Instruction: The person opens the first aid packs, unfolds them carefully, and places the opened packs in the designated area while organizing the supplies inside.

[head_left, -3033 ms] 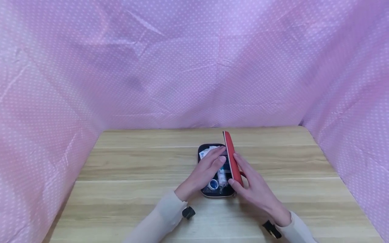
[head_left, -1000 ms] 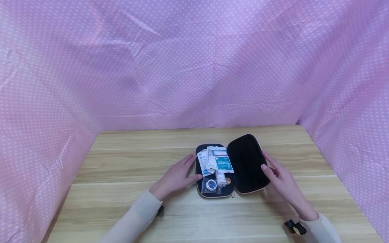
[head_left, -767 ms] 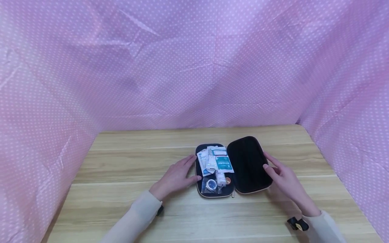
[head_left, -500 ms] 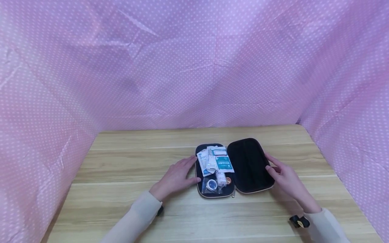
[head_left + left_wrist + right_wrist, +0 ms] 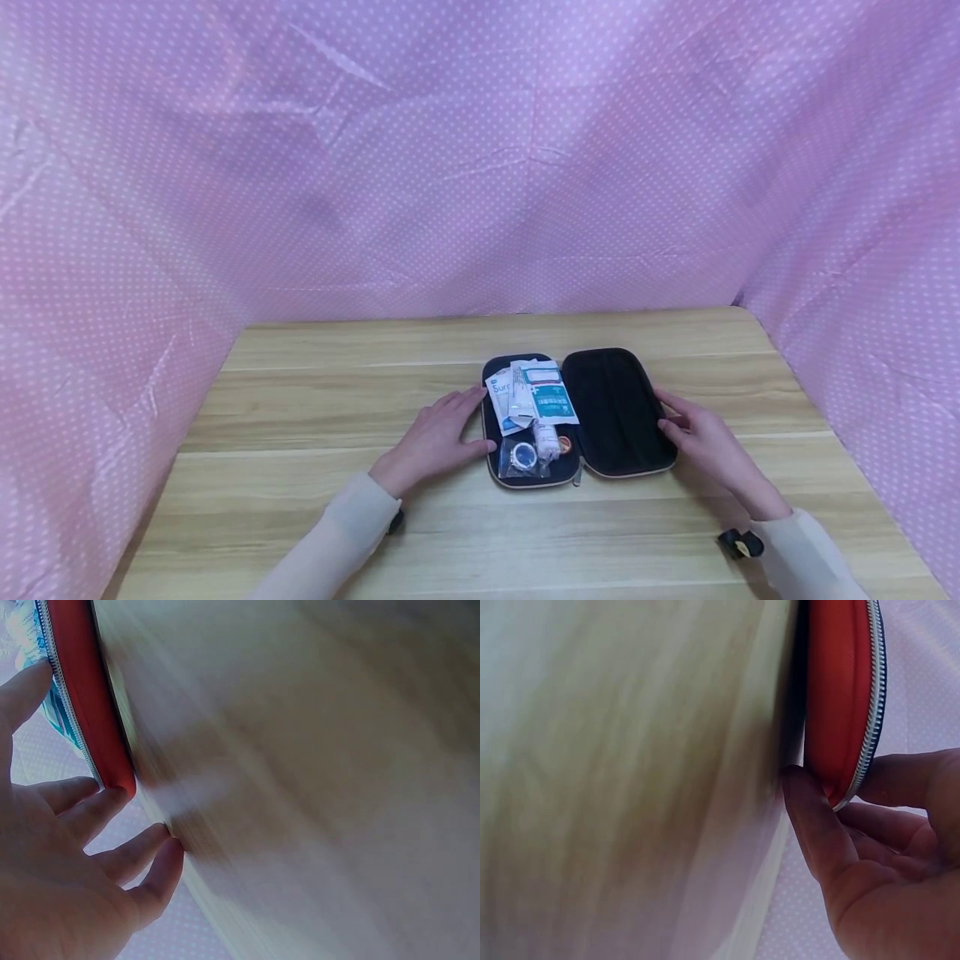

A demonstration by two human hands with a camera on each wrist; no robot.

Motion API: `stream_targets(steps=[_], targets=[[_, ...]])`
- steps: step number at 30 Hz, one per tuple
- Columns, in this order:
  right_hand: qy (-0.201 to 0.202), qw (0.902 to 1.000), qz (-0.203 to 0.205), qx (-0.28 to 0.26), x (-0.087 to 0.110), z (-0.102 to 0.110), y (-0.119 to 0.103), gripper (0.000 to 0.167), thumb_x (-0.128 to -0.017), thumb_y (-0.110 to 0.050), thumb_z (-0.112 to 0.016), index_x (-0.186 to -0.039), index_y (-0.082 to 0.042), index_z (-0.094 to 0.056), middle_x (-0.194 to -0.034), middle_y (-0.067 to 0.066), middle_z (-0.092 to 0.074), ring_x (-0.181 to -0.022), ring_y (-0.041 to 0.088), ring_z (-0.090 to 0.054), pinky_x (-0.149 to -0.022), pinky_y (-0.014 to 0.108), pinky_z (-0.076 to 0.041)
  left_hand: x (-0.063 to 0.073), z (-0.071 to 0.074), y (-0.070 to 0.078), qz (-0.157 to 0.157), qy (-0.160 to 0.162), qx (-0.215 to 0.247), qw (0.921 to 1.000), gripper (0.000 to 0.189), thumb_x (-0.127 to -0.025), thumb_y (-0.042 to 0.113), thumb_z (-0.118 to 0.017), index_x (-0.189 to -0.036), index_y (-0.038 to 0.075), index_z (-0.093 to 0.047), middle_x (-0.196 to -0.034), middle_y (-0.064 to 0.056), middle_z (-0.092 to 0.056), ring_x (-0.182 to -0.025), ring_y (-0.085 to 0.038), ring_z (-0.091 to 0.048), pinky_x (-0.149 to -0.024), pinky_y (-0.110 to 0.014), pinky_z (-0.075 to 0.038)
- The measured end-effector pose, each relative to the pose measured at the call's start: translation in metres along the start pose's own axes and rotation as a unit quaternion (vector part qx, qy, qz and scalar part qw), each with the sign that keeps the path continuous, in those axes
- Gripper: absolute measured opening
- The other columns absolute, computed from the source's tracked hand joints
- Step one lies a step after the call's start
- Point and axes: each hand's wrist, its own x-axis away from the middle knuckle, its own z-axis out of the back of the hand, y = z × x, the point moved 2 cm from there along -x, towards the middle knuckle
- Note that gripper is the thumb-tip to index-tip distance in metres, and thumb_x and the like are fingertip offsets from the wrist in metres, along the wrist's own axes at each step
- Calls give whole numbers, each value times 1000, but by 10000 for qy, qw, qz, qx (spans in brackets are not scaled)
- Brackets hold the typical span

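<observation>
Lying open on the wooden table [image 5: 330,500]: red zip case [image 5: 86,690]. Lid [image 5: 615,408] edge pinched by right hand [image 5: 708,446], thumb opposing fingers. Left hand [image 5: 438,437] back upward, fingers loosely spread, touching the case's opposite side. Packets [image 5: 551,402] inside.

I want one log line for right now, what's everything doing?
case: open, packets inside | left hand: touching case's side | right hand: holding lid's edge
</observation>
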Motion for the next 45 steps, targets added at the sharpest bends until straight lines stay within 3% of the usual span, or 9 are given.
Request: stream_targets(steps=[3,8,17,23,33,40,45], targets=[[-85,9999,-72,-23,0,-1,1,48,-96,7,-64,-141,15,-51,-126,39,-62,-99,37,-73,-75,13,-53,0,0,-1,-8,13,-3,10000,88,-92,55,-71,-162,14,-37,-164,-9,-39,-148,-40,-37,-115,-64,-34],[-121,9998,-88,106,0,-2,2,48,-95,7,-64,-141,15,-52,-127,38,-63,-98,36,-73,-77,16,-55,-1,-1,-1,-27,42,-10,10000,88,-92,55,-72,-162,14,-37,-164,-10,-39,-147,-41,-38,-115,-64,-34],[90,9996,-22,278,2,1,2,45,-97,2,-66,-138,15,-54,-119,37,-66,-97,44,-72,-79,38,-63,-2,-2,-1,-47,1,27,10000,87,-93,56,-70,-162,14,-37,-165,-9,-37,-149,-40,-36,-116,-65,-33],[451,9981,243,347,-3,8,-11,44,-99,-4,-66,-138,15,-55,-140,37,-54,-114,53,-64,-89,50,-58,-2,-3,0,31,10,21,10000,87,-93,56,-69,-162,15,-37,-166,-11,-35,-150,-37,-34,-116,-64,-33],[855,9946,222,550,-13,-7,-46,35,-105,-21,-62,-134,0,-67,-135,24,-65,-125,45,-59,-99,63,-46,-7,-2,5,168,282,228,9992,84,-96,59,-64,-163,17,-35,-166,-13,-34,-150,-34,-36,-119,-55,-33],[649,9975,80,280,-26,-18,-59,39,-107,-27,-60,-137,-3,-65,-139,24,-62,-130,46,-56,-106,65,-44,-14,-3,7,351,63,287,9990,86,-96,59,-64,-164,17,-32,-168,-14,-28,-152,-36,-32,-121,-55,-31],[410,9991,-40,35,-34,-25,-63,42,-107,-27,-60,-141,-3,-62,-135,22,-65,-119,40,-64,-101,60,-51,-16,-2,7,314,-101,92,9994,88,-95,62,-63,-164,16,-31,-167,-15,-32,-151,-35,-34,-120,-57,-31]])
